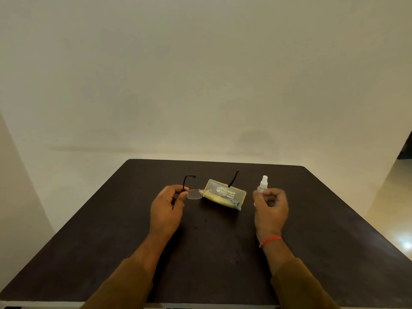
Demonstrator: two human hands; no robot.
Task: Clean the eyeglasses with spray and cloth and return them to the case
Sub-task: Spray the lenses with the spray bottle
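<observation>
Crosswise, eyeglasses [195, 194], temples away, left hand [166, 207]; right hand [270, 208] grips bottle [264, 183]

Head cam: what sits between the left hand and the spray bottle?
Left hand to spray bottle: the eyeglasses it holds, then the yellowish case with a bluish cloth poking from its near corner. Head view.

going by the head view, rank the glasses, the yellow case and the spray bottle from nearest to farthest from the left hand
1. Rimless eyeglasses with black temples: pinched in the left hand.
2. Translucent yellow rectangular case: in the middle, just right of that hand.
3. Small clear plastic spray bottle: far right, gripped in the right hand.
</observation>
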